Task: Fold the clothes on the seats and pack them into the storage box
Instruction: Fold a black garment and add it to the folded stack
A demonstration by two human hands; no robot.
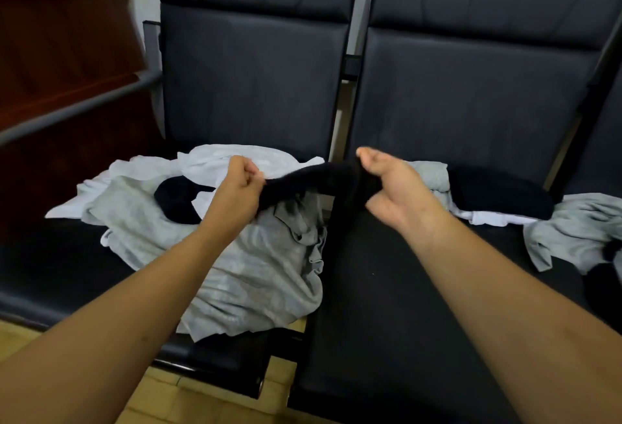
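A small black garment (316, 181) is stretched between my two hands above the gap between two dark seats. My left hand (235, 188) pinches its left end with curled fingers. My right hand (390, 184) grips its right end, fingers wrapped round the cloth. Below lies a loose heap of grey and white clothes (255, 262) on the left seat (67, 275), with another black piece (178, 198) on top. On the right seat (387, 305) a stack of folded clothes (471, 194) sits at the back: grey, white and black. No storage box is in view.
A crumpled grey garment (579, 231) lies at the far right, over a dark item. A grey metal armrest (77, 103) runs along the left beside a brown wooden cabinet (60, 36). Pale floor tiles (188, 396) show below the seat fronts.
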